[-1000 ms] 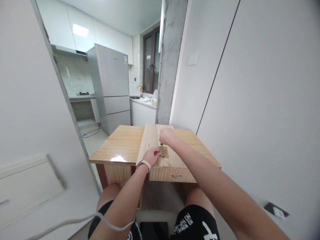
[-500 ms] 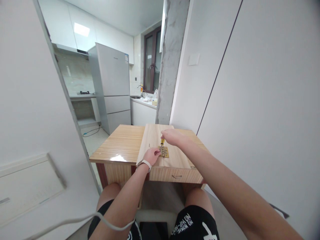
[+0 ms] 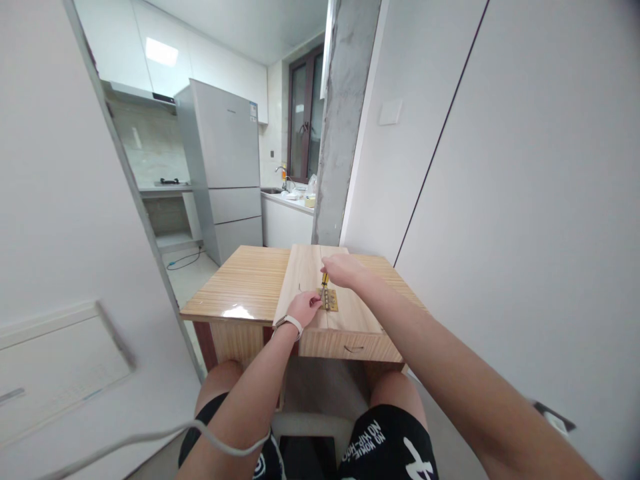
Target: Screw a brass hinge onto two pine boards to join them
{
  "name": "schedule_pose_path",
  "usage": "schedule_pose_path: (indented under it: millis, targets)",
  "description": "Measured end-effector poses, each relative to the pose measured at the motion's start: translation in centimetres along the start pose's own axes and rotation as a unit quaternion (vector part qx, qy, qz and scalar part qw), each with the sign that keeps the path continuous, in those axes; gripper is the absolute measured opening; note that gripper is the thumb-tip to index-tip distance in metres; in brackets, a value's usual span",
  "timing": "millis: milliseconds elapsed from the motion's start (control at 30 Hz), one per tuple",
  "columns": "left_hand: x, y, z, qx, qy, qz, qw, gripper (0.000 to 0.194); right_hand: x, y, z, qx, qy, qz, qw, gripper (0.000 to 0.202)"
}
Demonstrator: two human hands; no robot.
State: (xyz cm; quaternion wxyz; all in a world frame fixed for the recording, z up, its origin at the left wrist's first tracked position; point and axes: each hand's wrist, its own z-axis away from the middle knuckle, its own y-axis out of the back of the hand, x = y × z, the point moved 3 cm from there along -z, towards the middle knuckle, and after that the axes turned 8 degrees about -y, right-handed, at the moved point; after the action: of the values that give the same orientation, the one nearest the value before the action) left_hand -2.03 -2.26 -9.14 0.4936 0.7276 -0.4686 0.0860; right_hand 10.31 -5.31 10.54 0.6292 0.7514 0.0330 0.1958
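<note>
The hinge point(image 3: 332, 301), brass-coloured, lies flat across the seam between two pale boards point(image 3: 305, 267), toward their near end. Treat it as a light, stiff metal part: it should not bend under finger pressure, but its smooth leaves may slide on the wood. Take hold of it by the outer edges of the leaves, clear of the holes and the knuckle.

The screwdriver point(image 3: 325, 279) stands nearly upright over the far left part of the hinge. Its yellow and black handle is rigid and best held around the grip; the narrow tip may slip sideways if tilted. Whether the tip is seated in a screw is too small to tell.

Your right hand point(image 3: 341, 269) is closed around the top of the screwdriver handle, wrist bent above the hinge. Your left hand point(image 3: 304, 307) rests on the left board, with thumb and forefinger pinched almost together beside the screwdriver tip, at the hinge's left edge. You cannot tell whether they grip a small part or only steady the tip.

The boards lie across the bench point(image 3: 240, 280), above a drawer with a curved handle point(image 3: 354, 349). Beyond the bench stands a grey fridge point(image 3: 227, 140).
</note>
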Motion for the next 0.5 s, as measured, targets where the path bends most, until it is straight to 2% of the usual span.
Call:
schedule_pose_path:
  millis: [300,500]
  targets:
    - [-0.28,-0.16,-0.02,0.004,-0.004,0.009,1.0,0.011,0.06,0.06,-0.07,0.003,-0.017,0.01,1.0,0.042]
    - [-0.08,-0.1,0.0,0.002,-0.003,0.008,1.0,0.011,-0.39,0.27,-0.32,-0.018,-0.051,0.01,0.998,0.046]
